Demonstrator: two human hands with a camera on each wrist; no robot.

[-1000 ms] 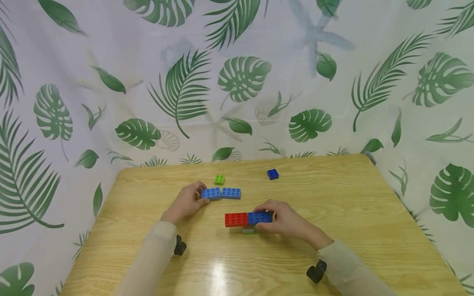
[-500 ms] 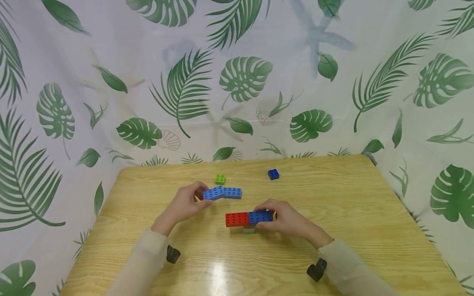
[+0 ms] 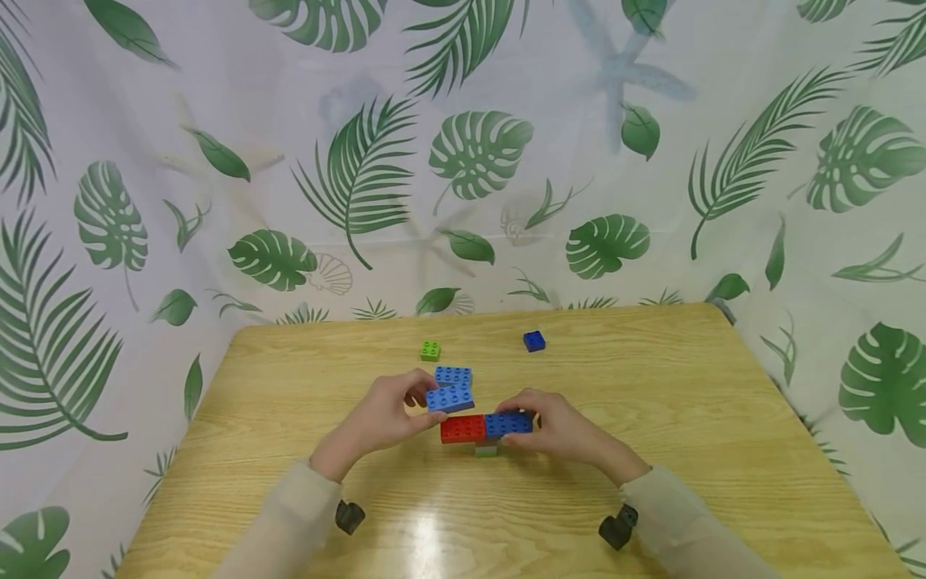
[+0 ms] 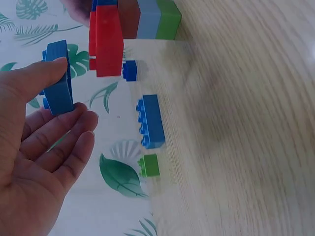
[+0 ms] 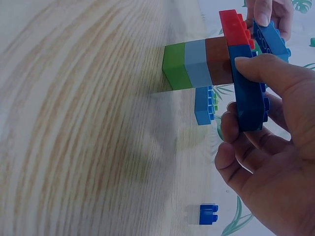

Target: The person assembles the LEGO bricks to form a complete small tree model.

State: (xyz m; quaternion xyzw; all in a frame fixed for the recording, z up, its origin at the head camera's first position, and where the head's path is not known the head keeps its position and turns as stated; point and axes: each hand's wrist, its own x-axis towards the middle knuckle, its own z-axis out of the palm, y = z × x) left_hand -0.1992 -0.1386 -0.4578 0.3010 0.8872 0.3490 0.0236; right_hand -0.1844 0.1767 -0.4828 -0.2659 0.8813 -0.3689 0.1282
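Observation:
My left hand [image 3: 389,412] pinches a light blue eight-stud building brick [image 3: 450,397] between thumb and fingers, tilted, close behind and above a red brick [image 3: 461,429]. That red brick sits side by side with a dark blue brick [image 3: 509,424] on top of a small tower. In the right wrist view the tower stacks a green brick [image 5: 176,68], a light blue-grey brick [image 5: 198,64] and a brown brick [image 5: 218,61] under the top pair. My right hand [image 3: 560,432] grips the dark blue brick, thumb in front and fingers behind.
Behind the left hand another light blue brick [image 3: 453,375] lies on the wooden table [image 3: 651,386]. Farther back are a small lime green brick [image 3: 430,351] and a small dark blue brick [image 3: 534,341]. A leaf-patterned cloth [image 3: 535,241] hangs behind the table.
My left hand has lifted one light blue brick off the table and carried it right and nearer, to the red brick. The right hand keeps its hold on the dark blue brick.

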